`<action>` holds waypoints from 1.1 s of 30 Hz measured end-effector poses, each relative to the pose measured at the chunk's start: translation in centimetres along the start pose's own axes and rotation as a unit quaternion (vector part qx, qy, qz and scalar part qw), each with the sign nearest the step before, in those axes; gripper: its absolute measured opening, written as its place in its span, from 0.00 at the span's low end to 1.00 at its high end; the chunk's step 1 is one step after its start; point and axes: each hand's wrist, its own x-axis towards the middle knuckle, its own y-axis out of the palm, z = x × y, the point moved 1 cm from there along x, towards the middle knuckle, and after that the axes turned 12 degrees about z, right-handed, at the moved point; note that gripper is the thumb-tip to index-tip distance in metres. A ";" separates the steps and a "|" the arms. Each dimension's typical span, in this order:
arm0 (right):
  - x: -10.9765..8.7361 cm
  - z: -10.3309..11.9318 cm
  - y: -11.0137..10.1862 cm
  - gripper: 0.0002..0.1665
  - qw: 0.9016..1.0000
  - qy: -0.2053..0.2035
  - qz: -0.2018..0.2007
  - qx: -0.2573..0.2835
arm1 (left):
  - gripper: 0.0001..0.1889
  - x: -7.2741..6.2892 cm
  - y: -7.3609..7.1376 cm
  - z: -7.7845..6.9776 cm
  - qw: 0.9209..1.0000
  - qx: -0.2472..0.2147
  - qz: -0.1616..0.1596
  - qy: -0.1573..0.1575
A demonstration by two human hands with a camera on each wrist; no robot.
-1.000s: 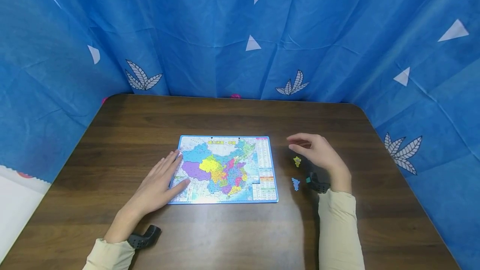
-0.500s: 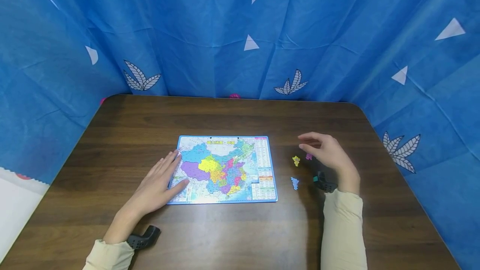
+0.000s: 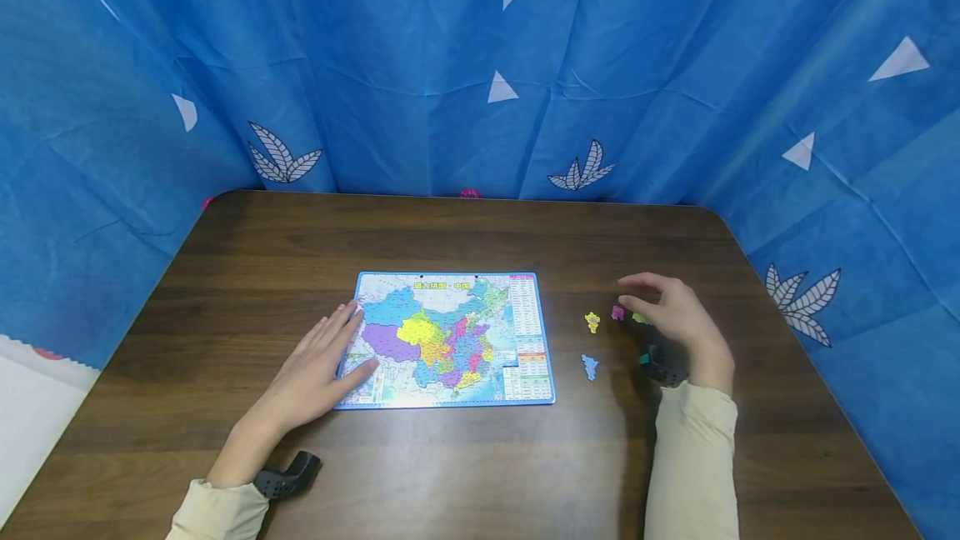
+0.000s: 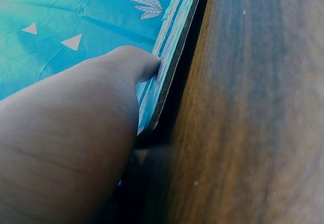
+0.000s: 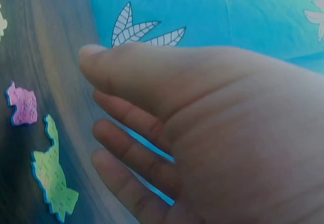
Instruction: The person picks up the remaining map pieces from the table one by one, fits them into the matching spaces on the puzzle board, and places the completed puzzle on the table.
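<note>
My left hand [image 3: 311,373] lies with spread fingers on the left edge of a map puzzle board [image 3: 527,315] printed with a coloured map of China. In the left wrist view, the thumb [image 4: 144,66] presses against the board's surface [image 4: 174,27]. Loose puzzle pieces lie right of the board: yellow [image 3: 592,322], blue [image 3: 590,367], pink [image 3: 617,313] and green [image 3: 640,317]. Above the green piece hovers my right hand [image 3: 675,315], fingers loosely bent with nothing between them. The right wrist view has the pink piece [image 5: 23,105] and green piece [image 5: 53,176] left of the fingertips.
The board and pieces are on a dark wooden table [image 3: 450,473]. A blue curtain [image 3: 420,40] with white shapes hangs behind and beside it. Each wrist wears a black camera mount, such as the left one [image 3: 288,476]. Something white [image 3: 37,423] borders the table at far left.
My right hand has moved rightward, away from the board. The pink piece and then the green piece have come into view beneath it. My left hand has stayed on the board.
</note>
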 end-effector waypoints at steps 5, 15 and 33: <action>0.0 -0.7 0.1 0.28 1.000 0.010 -0.003 -0.003 | 0.45 0.0 0.0 0.0 1.000 -0.002 0.000 0.001; -0.2 -1.6 0.3 0.26 0.999 0.028 0.012 0.010 | 0.45 0.0 0.0 0.0 1.000 0.000 0.000 0.000; -0.1 -2.1 0.6 0.27 0.998 0.053 0.034 0.029 | 0.45 0.0 0.0 -0.1 1.000 0.002 0.000 -0.001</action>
